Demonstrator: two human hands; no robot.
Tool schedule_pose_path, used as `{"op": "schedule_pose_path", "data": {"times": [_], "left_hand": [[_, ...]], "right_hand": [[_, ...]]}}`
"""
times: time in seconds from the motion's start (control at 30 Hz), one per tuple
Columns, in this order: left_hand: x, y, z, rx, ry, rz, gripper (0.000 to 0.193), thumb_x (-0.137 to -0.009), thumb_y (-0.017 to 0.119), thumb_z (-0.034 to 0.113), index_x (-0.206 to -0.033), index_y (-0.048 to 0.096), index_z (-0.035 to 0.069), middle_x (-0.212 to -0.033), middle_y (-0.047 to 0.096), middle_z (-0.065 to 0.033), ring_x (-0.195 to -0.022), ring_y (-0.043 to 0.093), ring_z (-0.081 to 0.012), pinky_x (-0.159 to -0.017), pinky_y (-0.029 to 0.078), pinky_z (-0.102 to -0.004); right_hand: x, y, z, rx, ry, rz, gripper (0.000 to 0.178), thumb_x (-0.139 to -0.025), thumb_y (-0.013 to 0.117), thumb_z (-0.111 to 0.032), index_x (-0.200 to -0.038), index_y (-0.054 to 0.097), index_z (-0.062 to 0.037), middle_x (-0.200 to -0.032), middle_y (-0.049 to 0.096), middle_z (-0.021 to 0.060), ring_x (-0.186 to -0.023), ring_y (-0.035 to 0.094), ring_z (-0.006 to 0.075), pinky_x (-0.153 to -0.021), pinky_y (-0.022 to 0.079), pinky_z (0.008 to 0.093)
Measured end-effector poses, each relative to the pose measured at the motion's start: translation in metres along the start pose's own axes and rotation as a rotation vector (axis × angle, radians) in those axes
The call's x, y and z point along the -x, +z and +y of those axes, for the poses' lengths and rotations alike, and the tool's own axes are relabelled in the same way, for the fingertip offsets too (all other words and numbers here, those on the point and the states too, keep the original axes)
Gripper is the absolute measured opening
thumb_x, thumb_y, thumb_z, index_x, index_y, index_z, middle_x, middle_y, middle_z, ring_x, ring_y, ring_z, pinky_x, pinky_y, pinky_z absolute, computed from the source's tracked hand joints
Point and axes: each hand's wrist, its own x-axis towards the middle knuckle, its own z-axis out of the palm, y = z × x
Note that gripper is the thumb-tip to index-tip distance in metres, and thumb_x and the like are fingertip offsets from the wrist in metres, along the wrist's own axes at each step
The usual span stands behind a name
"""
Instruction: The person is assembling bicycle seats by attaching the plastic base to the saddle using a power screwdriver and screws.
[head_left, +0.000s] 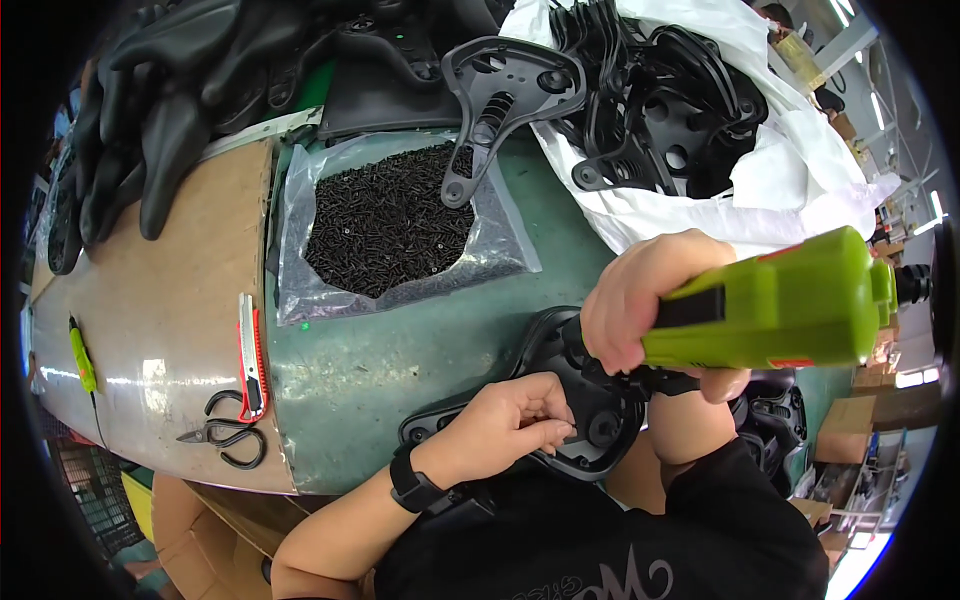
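My right hand (650, 295) is wrapped round a green power screwdriver (790, 305), its front end over a black plastic saddle-shaped base (603, 428) close to my body. Beside the tool, my left hand (515, 418) rests at the near edge of that base. Its fingers are curled and pressed to the thumb; whatever they hold, if anything, is too small to name. The tool's tip is hidden by my right hand. Farther off lies a clear plastic bag (510, 235) with a heap of small black screws (390, 220). Another black plastic base (515, 85) leans on the bag's far right corner.
Black molded saddle-like pieces (180, 110) are piled at far left. A white sack (800, 185) at far right holds several black bases (680, 120). On the brown board at left lie a red utility knife (250, 360), black-handled scissors (228, 432) and a green pen-like tool (82, 355).
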Motion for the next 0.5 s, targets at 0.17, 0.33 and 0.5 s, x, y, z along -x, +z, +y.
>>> {"op": "schedule_pose_path", "data": {"times": [0.17,0.33,0.5], "left_hand": [[-0.001,-0.002,0.000,-0.063,0.011,0.042,0.007,-0.090,0.060,0.002,-0.089,0.053,0.000,-0.092,0.060,-0.0056,-0.079,0.059,-0.0096,-0.071,0.052,-0.0244],[0.001,0.001,-0.005,-0.052,0.042,0.047,0.006,-0.090,0.058,0.000,-0.089,0.052,0.001,-0.093,0.060,-0.0061,-0.080,0.060,-0.0098,-0.072,0.051,-0.0243],[0.000,0.008,0.001,0.030,0.094,0.097,0.007,-0.091,0.054,-0.002,-0.095,0.050,0.001,-0.088,0.059,-0.0033,-0.078,0.060,-0.0097,-0.071,0.052,-0.0243]], "right_hand": [[-0.002,0.004,0.013,-0.072,-0.044,0.028,0.070,-0.060,0.078,-0.062,-0.082,0.058,0.0020,-0.067,0.060,0.0024,-0.055,0.053,0.0102,-0.050,0.042,0.0218],[0.003,-0.017,0.000,-0.078,-0.144,-0.259,0.057,-0.071,0.083,-0.035,-0.098,0.051,0.0044,-0.074,0.059,0.0129,-0.061,0.058,0.0244,-0.055,0.049,0.0359],[0.008,-0.015,-0.018,-0.074,-0.371,-0.347,0.058,-0.073,0.081,-0.037,-0.100,0.053,0.0060,-0.075,0.062,0.0136,-0.063,0.063,0.0278,-0.056,0.053,0.0378]]}}
